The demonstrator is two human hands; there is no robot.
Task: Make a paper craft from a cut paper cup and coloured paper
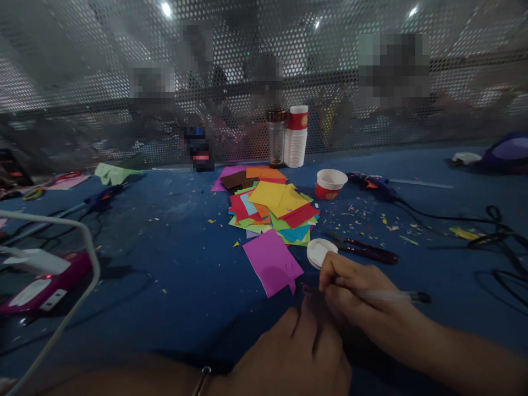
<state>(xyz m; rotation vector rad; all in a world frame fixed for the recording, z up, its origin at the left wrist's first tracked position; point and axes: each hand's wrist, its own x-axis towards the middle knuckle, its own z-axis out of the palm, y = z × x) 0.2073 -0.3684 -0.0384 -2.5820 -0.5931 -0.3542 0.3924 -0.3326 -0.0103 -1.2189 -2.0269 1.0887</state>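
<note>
My right hand (363,297) is closed around a clear pen (391,296) with a black end, which points to the right. Low in the centre, my left hand (301,341) rests with its fingers pressed together beside the right fingertips. A small purple curl (306,287) shows at its fingertips; most of it is hidden. Just beyond the hands lie a purple paper sheet (270,264) with a narrow strip on its corner, and a round white disc (322,252) touching or close to my right fingers.
Behind are a pile of coloured paper (276,203), scissors (367,250), a paper cup (330,184), stacked cups (296,140) and a jar (276,140). Glue guns with cables (379,187) lie right and left (103,198). A power strip (49,283) and white frame (93,253) stand left.
</note>
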